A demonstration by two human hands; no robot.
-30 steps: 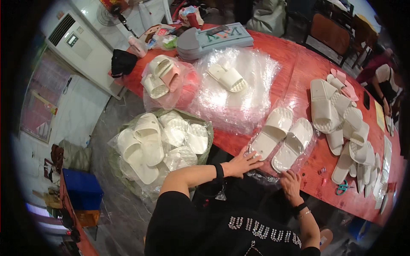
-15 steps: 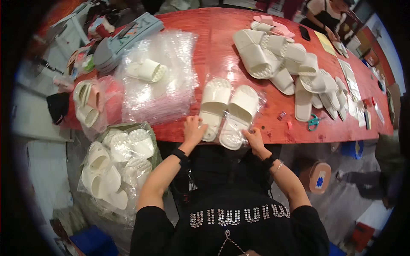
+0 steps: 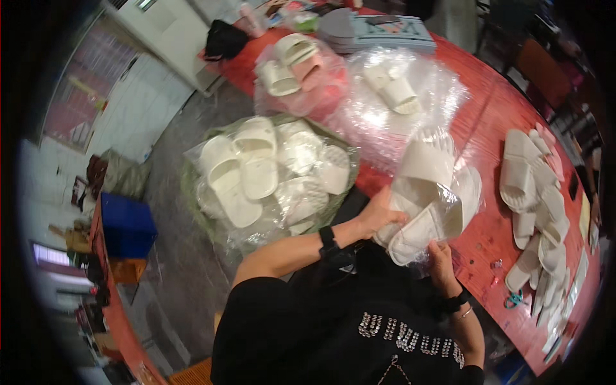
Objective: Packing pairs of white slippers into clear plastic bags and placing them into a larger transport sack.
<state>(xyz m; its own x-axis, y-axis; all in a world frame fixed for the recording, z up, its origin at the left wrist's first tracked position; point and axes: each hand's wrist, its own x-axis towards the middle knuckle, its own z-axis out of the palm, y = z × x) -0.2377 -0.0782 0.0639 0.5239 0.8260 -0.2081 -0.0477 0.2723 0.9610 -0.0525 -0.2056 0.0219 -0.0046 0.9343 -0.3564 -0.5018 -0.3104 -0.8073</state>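
A pair of cream slippers (image 3: 423, 162) in a clear plastic bag is held up at the table's near edge, toes pointing away from me. My left hand (image 3: 384, 215) is closed on the heel end of the left slipper, thumb on top. At the lower right, my right hand (image 3: 441, 262) pinches the bag by the other heel. To the left of my arms stands a green sack (image 3: 192, 183), filled with bagged cream slippers (image 3: 255, 160). Beyond the held pair lies a stack of clear plastic bags (image 3: 443, 90), with a loose cream slipper (image 3: 393, 91) on top.
A heap of unbagged cream slippers (image 3: 521, 170) lies on the red table (image 3: 478, 234) at right, near teal scissors (image 3: 514, 299). A pink bag (image 3: 333, 80) with slippers and a grey-blue case (image 3: 385, 35) are at the far side. A blue bin (image 3: 128, 224) stands on the floor at left.
My view has swung left toward the sack. Both hands have lifted the bagged pair off the table; the slippers now overlap and tilt, where they lay flat side by side.
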